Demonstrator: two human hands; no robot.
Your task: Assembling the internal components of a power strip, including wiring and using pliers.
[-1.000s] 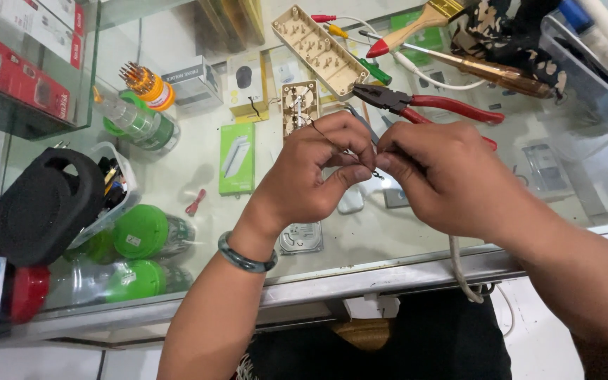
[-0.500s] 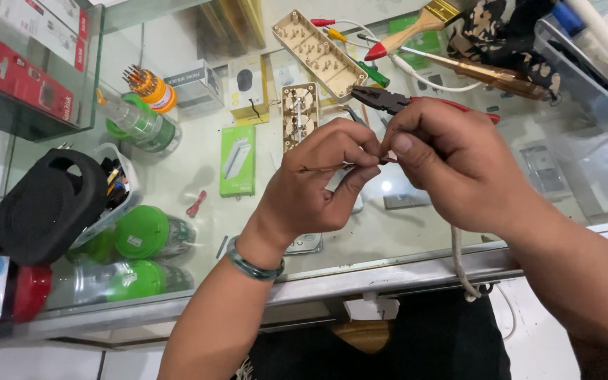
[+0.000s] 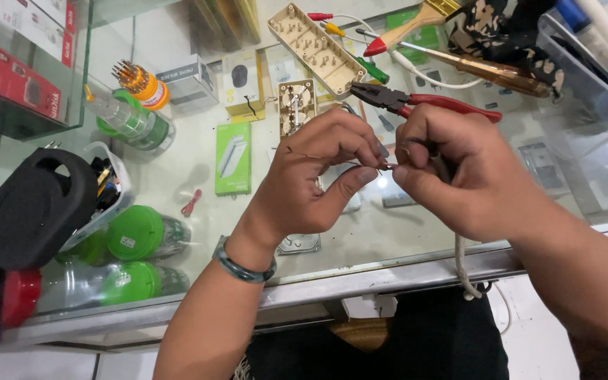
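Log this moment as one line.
left hand: pinching thin wire | right hand: gripping white cable | red-handled pliers: lying on glass counter

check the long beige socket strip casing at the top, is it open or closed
Open. The long beige casing lies with its inside facing up, showing ribs and posts, no cover on it.

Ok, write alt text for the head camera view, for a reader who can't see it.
Over a glass counter, a left hand and right hand pinch a thin bare wire end between their fingertips, a white cable hanging below. Behind lie red-handled pliers and an opened beige plastic power strip casing.
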